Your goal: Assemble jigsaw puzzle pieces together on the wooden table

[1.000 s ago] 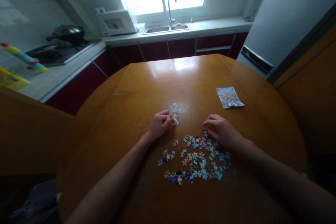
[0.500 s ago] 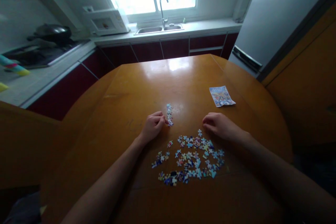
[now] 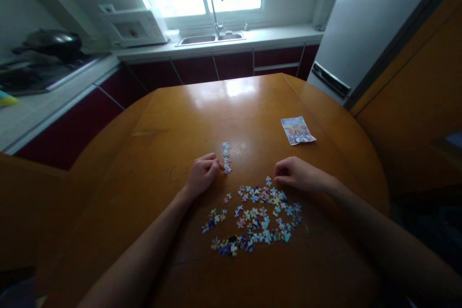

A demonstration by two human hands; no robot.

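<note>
Table [image 3: 173, 125]: brown wood, rounded left and right sides. Nearest on it, a row of loose puzzle pieces [image 3: 234, 246] runs left to right, its right end slightly farther away. Just beyond, more pieces spread in a ragged patch; a small cluster [image 3: 213, 219] sits to its left, long axis slanting from near left to far right. One single piece [image 3: 227, 198] lies apart, left of the patch's far edge; another piece [image 3: 268, 181] lies just left of the right hand [image 3: 298, 174].

Joined puzzle strip [image 3: 226, 156] is on the table beyond the loose pieces, between the hands, closer to the left hand [image 3: 204, 173]. Long axis runs near to far, near end a touch right; light blue end points far.

Left forearm comes from near left, angled far and right. Left fingers curl together, tips at the strip's near end; cannot tell if they grip it. Right forearm comes from near right, angled far and left; right fingers curl inward toward the thumb, cannot tell if anything is held.

Farther right, a printed sheet [image 3: 298, 131] lies flat, long axis from near right to far left. Beyond the table: sink [image 3: 198, 39], faucet [image 3: 213, 7].
</note>
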